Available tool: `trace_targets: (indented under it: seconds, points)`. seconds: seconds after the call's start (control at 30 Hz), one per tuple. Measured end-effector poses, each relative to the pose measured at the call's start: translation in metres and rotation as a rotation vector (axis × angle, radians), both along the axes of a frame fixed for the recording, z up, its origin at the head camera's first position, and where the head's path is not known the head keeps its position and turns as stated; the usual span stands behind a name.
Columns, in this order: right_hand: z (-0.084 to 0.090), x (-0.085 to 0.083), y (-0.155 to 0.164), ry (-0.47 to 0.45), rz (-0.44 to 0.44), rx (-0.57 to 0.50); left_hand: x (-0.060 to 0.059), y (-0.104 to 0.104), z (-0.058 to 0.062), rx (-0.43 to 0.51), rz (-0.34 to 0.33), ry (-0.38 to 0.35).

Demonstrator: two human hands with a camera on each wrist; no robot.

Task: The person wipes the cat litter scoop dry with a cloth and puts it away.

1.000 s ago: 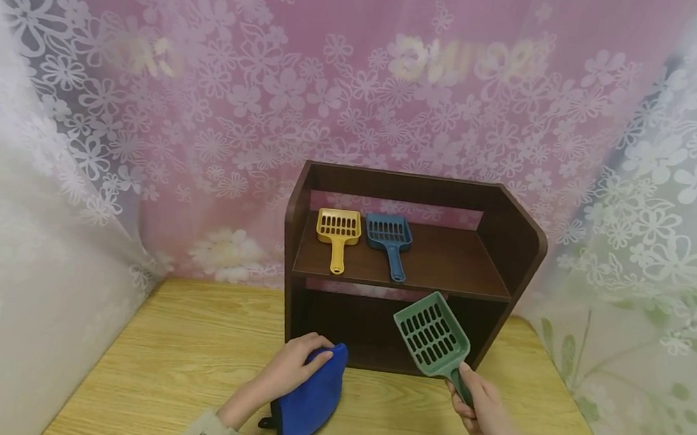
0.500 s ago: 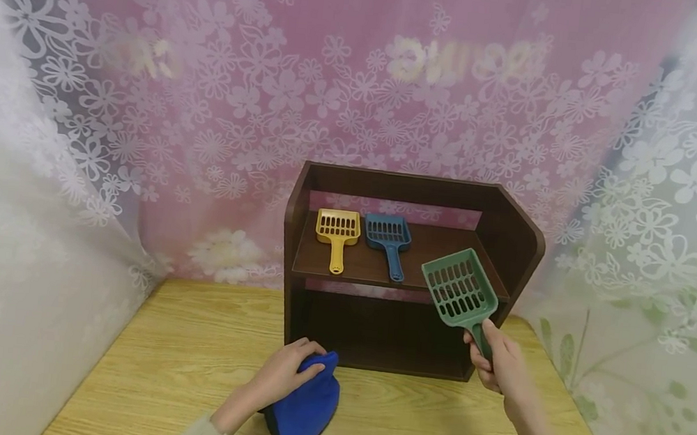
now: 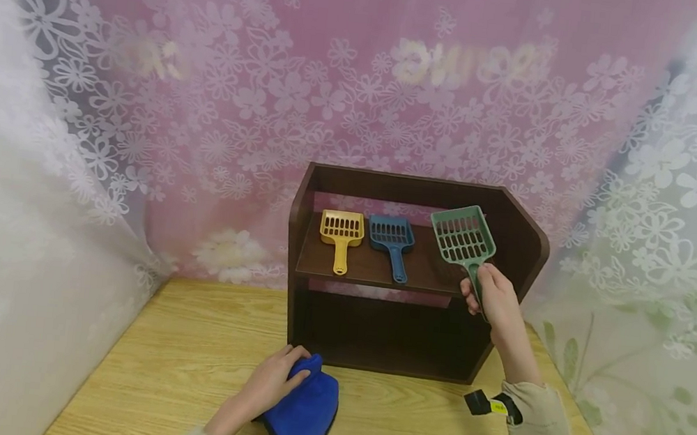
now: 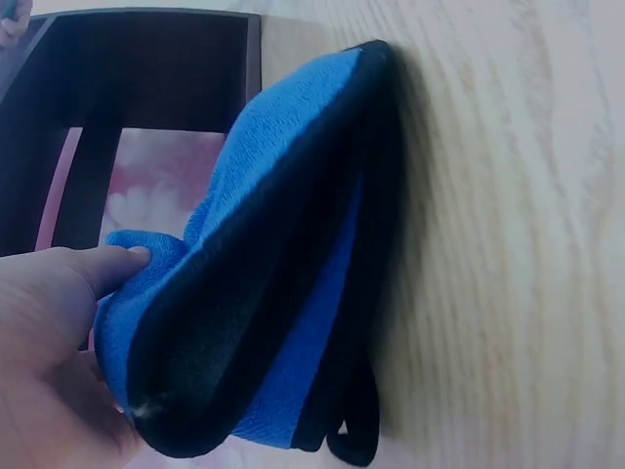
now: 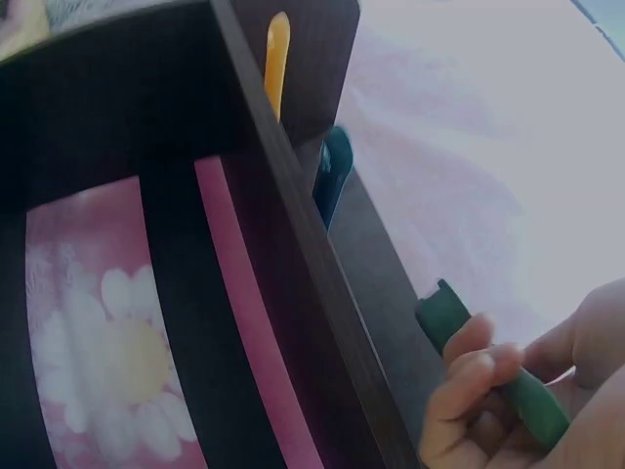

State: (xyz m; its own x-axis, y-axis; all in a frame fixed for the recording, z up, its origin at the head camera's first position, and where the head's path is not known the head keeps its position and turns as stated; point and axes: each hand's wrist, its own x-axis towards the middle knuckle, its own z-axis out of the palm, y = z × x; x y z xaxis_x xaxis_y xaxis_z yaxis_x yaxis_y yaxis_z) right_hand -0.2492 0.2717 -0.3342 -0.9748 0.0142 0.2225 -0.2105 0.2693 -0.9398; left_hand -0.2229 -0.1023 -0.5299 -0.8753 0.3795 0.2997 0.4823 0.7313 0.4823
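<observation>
Fingers of the right hand curl round the green litter scoop's handle, tilting its slotted head above the dark wooden shelf unit beside the blue scoop. Left hand fingers pinch the blue cloth mitt, pinning it on the table.

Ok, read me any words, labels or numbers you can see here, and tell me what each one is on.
Pale lettering on the pink curtain: mirrored and blurred, cannot be read.
Fainter lettering on the curtain's left part: blurred, cannot be read.
Yellow tag at the right wrist: too small to read.
Scoops, shelf, blue cloth: no text to be seen.
</observation>
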Motion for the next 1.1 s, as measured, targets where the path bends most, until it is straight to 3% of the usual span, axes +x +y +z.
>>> trace_targets:
  seconds: [0.2,0.37,0.53,0.9,1.1]
  points:
    - [0.004,-0.023,0.006,-0.092,0.05,0.059,0.003,-0.005,-0.008,0.011,0.091,0.024]
    - [0.01,-0.034,0.009,-0.158,0.103,0.046,0.006,-0.009,-0.014,0.007,0.219,0.037]
    - [0.015,-0.041,0.01,-0.2,0.129,0.071,0.008,-0.016,-0.017,0.053,0.318,0.0]
    - [0.014,-0.058,0.011,-0.234,0.113,0.222,0.01,-0.024,-0.026,0.154,0.435,-0.032]
    - [0.017,-0.059,0.013,-0.264,0.141,0.319,0.009,-0.027,-0.024,0.165,0.452,-0.032]
